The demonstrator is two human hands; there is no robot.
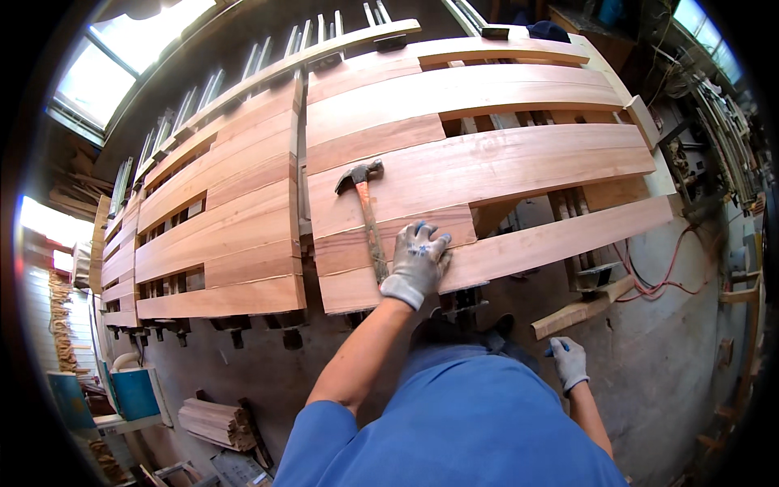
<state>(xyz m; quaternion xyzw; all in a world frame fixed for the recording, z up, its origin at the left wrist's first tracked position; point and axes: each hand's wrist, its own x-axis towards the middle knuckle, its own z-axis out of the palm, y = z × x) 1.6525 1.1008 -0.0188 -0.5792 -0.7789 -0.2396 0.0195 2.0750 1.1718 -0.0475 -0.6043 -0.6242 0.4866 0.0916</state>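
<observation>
Head view: left hand (418, 261), fingers loosely spread, rested on the boards (527, 160) beside the hammer (370, 219); right hand (569, 363) hung low (I couldn't tell its grip). A careless sweep might have dislodged the hammer.

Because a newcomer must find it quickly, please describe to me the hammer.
Find the big, rightmost slatted wooden panel. Near its left edge, beside the gloved left hand, lies the hammer, set apart from the plain boards by its dark claw head and worn orange handle.
</observation>
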